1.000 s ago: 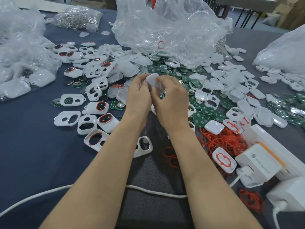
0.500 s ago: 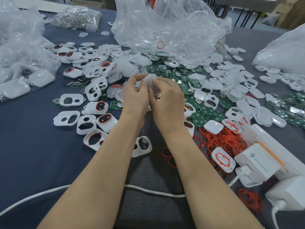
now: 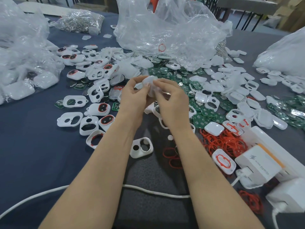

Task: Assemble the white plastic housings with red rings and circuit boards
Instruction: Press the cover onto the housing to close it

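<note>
White plastic makes up the small rounded housing shell (image 3: pixel 150 82) held above the middle of the table, raised over the scattered parts and gripped from both sides. The left hand (image 3: pixel 134 95) pinches its left edge between thumb and curled fingers, while the right hand (image 3: pixel 171 103) curls its fingertips (image 3: pixel 155 83) over the right edge, so both hands grip the same piece; what sits inside the shell cannot be told, since the fingers cover it. Beneath the hands lies a dark blue cloth-covered table (image 3: pixel 29 146) strewn with parts. To the left sit white oval housing frames with two openings (image 3: pixel 71 118), some already fitted with red rings, and one more two-holed white frame (image 3: pixel 141 147) lies near, between the forearms. To the right, a spread of small green square circuit boards (image 3: pixel 206 113) lies beside a loose heap of thin red rubber rings (image 3: pixel 221 141), and a white housing half with a red ring seated in it (image 3: pixel 223 161) rests just near of that heap. At the near right corner stands a white plug-in charger block with an orange stripe (image 3: pixel 259 164), and a white cable (image 3: pixel 148 190) runs across the near edge under both arms. On the far side, a large crumpled clear plastic bag (image 3: pixel 165 30) rises behind the hands, another clear bag of white parts (image 3: pixel 21 55) fills the left, and a bag of small silvery metal pieces (image 3: pixel 79 20) lies far left.
</note>
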`<state>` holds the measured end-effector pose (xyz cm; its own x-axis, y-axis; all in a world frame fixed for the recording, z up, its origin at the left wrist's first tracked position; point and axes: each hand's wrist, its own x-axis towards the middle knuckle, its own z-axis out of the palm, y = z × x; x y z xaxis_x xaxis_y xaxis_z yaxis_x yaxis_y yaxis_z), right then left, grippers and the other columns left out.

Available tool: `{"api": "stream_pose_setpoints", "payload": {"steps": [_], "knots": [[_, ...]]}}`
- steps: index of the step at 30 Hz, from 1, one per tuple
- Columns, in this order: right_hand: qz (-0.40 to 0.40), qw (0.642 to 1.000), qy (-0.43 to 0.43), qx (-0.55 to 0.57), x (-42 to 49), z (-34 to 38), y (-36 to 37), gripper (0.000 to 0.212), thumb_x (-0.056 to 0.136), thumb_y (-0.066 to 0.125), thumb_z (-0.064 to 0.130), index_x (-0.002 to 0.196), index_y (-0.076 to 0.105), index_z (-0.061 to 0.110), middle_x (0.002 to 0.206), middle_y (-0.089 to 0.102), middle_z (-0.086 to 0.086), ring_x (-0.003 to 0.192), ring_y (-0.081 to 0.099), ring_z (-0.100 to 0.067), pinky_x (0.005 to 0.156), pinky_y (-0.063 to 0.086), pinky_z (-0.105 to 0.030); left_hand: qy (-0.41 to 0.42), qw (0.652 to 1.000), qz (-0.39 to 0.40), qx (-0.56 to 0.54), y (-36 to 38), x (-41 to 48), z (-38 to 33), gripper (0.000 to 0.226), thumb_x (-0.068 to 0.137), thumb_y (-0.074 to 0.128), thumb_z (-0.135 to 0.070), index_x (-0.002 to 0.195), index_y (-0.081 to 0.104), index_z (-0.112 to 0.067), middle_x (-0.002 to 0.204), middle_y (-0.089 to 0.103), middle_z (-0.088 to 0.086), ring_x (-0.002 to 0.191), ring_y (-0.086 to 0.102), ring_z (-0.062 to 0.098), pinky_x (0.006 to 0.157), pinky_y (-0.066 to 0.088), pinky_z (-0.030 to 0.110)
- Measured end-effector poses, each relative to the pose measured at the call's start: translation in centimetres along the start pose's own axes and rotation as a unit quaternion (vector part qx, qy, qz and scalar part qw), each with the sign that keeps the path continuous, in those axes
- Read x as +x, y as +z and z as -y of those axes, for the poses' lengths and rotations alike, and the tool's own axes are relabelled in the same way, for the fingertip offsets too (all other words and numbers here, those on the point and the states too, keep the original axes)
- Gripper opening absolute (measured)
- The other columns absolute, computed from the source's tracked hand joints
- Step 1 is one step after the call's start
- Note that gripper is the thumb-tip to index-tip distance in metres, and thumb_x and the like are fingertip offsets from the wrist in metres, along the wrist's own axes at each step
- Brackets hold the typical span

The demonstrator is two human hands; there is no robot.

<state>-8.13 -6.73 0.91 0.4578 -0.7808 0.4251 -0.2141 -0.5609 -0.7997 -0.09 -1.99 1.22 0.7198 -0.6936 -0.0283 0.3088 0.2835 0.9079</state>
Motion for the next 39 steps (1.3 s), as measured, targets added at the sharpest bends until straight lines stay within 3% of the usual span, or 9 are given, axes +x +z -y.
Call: {"api": "stream_pose_setpoints", "payload": {"steps": [9, 14, 17, 21, 24, 29, 33, 36, 39], "knots": [[0.083, 0.959, 0.193, 0.191, 1.0, -1.3, -1.7, 0.005, 0.093, 0.062, 0.015, 0.091, 0.058, 0.015, 0.083, 0.065, -0.005, 0.063, 0.060, -0.007, 0.055, 0.048, -0.018, 0.043, 0.994, 0.041, 0.086, -0.2, 0.2, 0.7, 0.016, 0.098, 0.051, -0.004, 0.098, 0.059, -0.019, 0.082, 0.069, 0.010, 0.071, 0.069, 0.016, 0.070, 0.059, 0.028], [0.072, 0.947, 0.214, 0.230, 1.1, -1.7, -1.9, 0.007, 0.090, 0.065, 0.016, 0.092, 0.061, 0.021, 0.082, 0.066, -0.005, 0.064, 0.060, -0.011, 0.049, 0.048, -0.020, 0.011, 0.993, 0.086, 0.079, -0.5, 0.2, 0.6, 0.024, 0.095, 0.055, -0.002, 0.112, 0.058, -0.018, 0.083, 0.074, 0.003, 0.081, 0.071, 0.017, 0.082, 0.058, 0.031], [0.086, 0.951, 0.205, 0.215, 1.4, -2.1, -2.3, 0.017, 0.089, 0.064, 0.016, 0.101, 0.065, 0.028, 0.089, 0.068, -0.010, 0.075, 0.063, -0.014, 0.067, 0.056, -0.029, 0.014, 0.978, 0.122, 0.170, -0.4, 0.1, 0.6, 0.044, 0.094, 0.054, 0.002, 0.134, 0.045, -0.014, 0.088, 0.074, 0.002, 0.089, 0.069, 0.017, 0.092, 0.054, 0.035], [0.069, 0.950, 0.193, 0.237, 1.8, -2.3, -2.6, 0.011, 0.093, 0.061, 0.018, 0.097, 0.068, 0.025, 0.098, 0.071, -0.002, 0.093, 0.066, -0.017, 0.086, 0.056, -0.033, 0.042, 0.943, 0.144, 0.296, -0.3, -0.2, 0.6, 0.026, 0.097, 0.051, -0.002, 0.112, 0.044, -0.022, 0.093, 0.073, 0.013, 0.090, 0.066, 0.037, 0.095, 0.049, 0.054], [0.050, 0.950, 0.191, 0.240, 2.0, -2.6, -2.8, 0.009, 0.093, 0.059, 0.008, 0.094, 0.065, 0.014, 0.095, 0.069, -0.008, 0.093, 0.066, -0.023, 0.085, 0.056, -0.035, 0.028, 0.943, 0.131, 0.304, -0.4, -0.1, 0.8, 0.016, 0.096, 0.055, -0.004, 0.107, 0.049, -0.014, 0.092, 0.072, 0.015, 0.094, 0.068, 0.037, 0.093, 0.052, 0.050], [0.080, 0.946, 0.195, 0.248, 2.0, -2.9, -3.0, 0.012, 0.094, 0.057, 0.007, 0.093, 0.065, 0.015, 0.096, 0.070, -0.007, 0.098, 0.067, -0.023, 0.090, 0.055, -0.036, -0.004, 0.968, 0.099, 0.230, -1.0, 0.5, 0.8, 0.012, 0.092, 0.061, -0.004, 0.087, 0.061, -0.014, 0.079, 0.071, 0.003, 0.073, 0.068, 0.011, 0.074, 0.058, 0.022], [0.068, 0.957, 0.203, 0.195, 2.3, -3.0, -2.9, 0.012, 0.095, 0.057, 0.008, 0.100, 0.068, 0.009, 0.099, 0.071, -0.014, 0.098, 0.068, -0.027, 0.088, 0.056, -0.039, 0.016, 0.966, 0.082, 0.246, -0.8, 0.5, 1.1, 0.013, 0.091, 0.064, -0.004, 0.083, 0.061, -0.014, 0.077, 0.071, 0.004, 0.068, 0.068, 0.011, 0.071, 0.057, 0.025], [0.039, 0.961, 0.211, 0.171, 2.3, -2.7, -2.1, 0.020, 0.094, 0.058, 0.008, 0.109, 0.068, 0.001, 0.100, 0.070, -0.017, 0.096, 0.068, -0.029, 0.089, 0.056, -0.042, 0.033, 0.959, 0.055, 0.276, -0.7, 0.6, 1.2, 0.013, 0.090, 0.065, -0.007, 0.082, 0.061, -0.016, 0.082, 0.072, 0.008, 0.081, 0.071, 0.026, 0.085, 0.057, 0.042], [0.026, 0.961, 0.196, 0.190, 2.0, -2.3, -1.7, 0.018, 0.096, 0.056, 0.011, 0.107, 0.068, 0.004, 0.095, 0.070, -0.010, 0.083, 0.068, -0.017, 0.076, 0.059, -0.029, 0.038, 0.967, 0.033, 0.252, -0.5, 0.5, 1.1, 0.013, 0.092, 0.063, -0.007, 0.084, 0.060, -0.016, 0.087, 0.072, 0.010, 0.089, 0.070, 0.030, 0.089, 0.056, 0.044]]}}
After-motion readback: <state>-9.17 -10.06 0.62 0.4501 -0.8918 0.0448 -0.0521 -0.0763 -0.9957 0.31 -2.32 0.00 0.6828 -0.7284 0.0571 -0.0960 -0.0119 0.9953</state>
